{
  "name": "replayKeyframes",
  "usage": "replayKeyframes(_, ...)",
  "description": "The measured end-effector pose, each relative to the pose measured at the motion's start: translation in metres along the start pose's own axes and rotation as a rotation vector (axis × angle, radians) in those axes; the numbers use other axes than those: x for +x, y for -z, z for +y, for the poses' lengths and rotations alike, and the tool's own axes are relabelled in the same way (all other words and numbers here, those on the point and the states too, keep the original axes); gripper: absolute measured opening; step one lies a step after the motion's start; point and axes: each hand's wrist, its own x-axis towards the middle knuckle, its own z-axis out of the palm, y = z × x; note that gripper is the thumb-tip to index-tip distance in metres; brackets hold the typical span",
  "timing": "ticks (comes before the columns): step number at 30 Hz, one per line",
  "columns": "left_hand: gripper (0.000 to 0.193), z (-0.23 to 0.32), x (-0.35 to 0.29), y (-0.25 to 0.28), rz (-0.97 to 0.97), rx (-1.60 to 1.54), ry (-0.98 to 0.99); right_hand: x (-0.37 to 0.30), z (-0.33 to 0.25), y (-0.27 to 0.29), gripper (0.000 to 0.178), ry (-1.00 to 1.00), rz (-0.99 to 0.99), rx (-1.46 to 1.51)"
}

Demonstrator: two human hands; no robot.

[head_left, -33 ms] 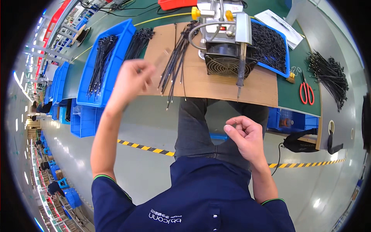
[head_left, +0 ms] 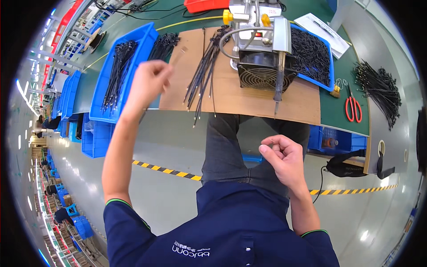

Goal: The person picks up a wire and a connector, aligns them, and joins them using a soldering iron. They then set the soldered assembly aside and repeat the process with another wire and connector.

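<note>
My left hand (head_left: 150,81) is raised over the left edge of the brown cardboard sheet (head_left: 293,104), its fingers curled inward and slightly blurred; anything in them is hidden. Just right of it, a bundle of thin black cables (head_left: 202,73) with bright tips overhangs the sheet's near edge. My right hand (head_left: 287,158) hovers above my lap, thumb and forefinger pinched together. A very thin, tiny thing seems to show at its fingertips, too small to name. Above that hand, a soldering iron (head_left: 279,80) points tip-down in front of a black fan (head_left: 262,76).
At left stands a blue bin (head_left: 149,33) of black cables, with another cable bundle (head_left: 163,44) beside it. A blue tray (head_left: 330,66) of small black parts sits behind the fan. Red-handled scissors (head_left: 353,109), a small brush (head_left: 336,92) and more cables (head_left: 380,91) lie at right.
My left hand has shifted a little to the left and away from me. My right hand has stayed almost still.
</note>
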Motion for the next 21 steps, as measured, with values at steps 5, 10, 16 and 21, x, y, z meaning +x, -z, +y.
replayKeyframes(5,0.039,-0.067,0.106,0.031,0.257,0.775,0.004,0.0,0.006,-0.004,0.016,0.007,-0.006,-0.002)
replayKeyframes(10,0.038,-0.046,0.15,-0.021,0.057,0.503,0.027,-0.001,0.01,0.001,0.016,-0.02,0.028,-0.028)
replayKeyframes(16,0.035,-0.025,0.192,-0.093,0.035,0.406,0.13,-0.005,0.011,0.007,0.016,0.001,0.045,-0.059)
replayKeyframes(21,0.031,-0.071,0.218,-0.063,0.243,0.138,0.176,-0.002,0.004,0.021,0.015,0.018,0.074,-0.006)
